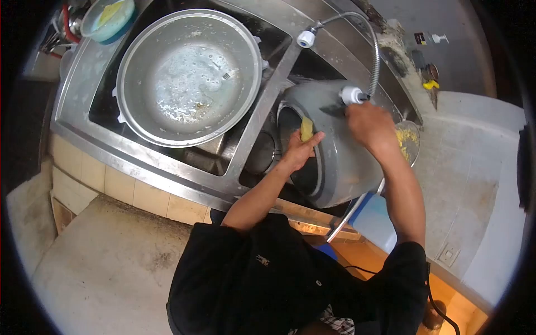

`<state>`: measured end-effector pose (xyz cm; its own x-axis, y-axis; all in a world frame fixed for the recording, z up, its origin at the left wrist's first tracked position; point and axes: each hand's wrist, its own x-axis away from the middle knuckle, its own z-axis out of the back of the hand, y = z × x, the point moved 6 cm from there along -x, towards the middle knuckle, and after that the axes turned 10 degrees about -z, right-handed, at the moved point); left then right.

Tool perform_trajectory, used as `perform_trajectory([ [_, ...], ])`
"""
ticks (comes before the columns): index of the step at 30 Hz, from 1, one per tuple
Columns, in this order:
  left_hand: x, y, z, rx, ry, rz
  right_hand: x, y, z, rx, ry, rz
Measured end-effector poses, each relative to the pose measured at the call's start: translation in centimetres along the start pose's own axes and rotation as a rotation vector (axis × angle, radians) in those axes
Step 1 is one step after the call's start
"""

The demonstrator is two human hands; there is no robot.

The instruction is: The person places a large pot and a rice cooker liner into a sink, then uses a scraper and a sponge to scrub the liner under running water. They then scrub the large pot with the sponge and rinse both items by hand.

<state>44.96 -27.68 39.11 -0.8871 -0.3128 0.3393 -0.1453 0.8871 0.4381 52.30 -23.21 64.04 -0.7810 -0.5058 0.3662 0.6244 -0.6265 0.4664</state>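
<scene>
My left hand (301, 149) is closed on a yellow sponge (306, 129), at the rim of a large grey metal pot (352, 162). This pot lies tipped on its side over the right sink basin, its dark mouth facing left. My right hand (371, 124) is closed by the white spray head (352, 95) of a flexible faucet hose (374, 61), above the pot's outer wall. Its fingers are partly hidden, but they appear to grip the spray head. A second large pot (129, 84), upright with soapy water inside, stands in the left basin.
A steel divider (262, 111) separates the basins. A light blue bowl (114, 25) with a yellow piece inside sits at the upper left. To the right are a strainer (414, 151) with yellow scraps and a pale counter (463, 162). A pump bottle (438, 38) stands farther back.
</scene>
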Motion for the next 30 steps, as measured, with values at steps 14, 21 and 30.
perform_trajectory([
  [14,0.4,0.5,-0.6,-0.092,0.016,0.012,-1.9,2.3,-1.6,0.041,-0.118,-0.091],
  [21,-0.2,-1.2,0.3,-0.12,0.038,-0.018,-2.8,1.7,-1.0,0.04,-0.156,-0.094],
  [30,-0.4,-0.3,0.4,-0.123,0.052,-0.011,0.7,0.6,0.2,0.074,-0.073,-0.039],
])
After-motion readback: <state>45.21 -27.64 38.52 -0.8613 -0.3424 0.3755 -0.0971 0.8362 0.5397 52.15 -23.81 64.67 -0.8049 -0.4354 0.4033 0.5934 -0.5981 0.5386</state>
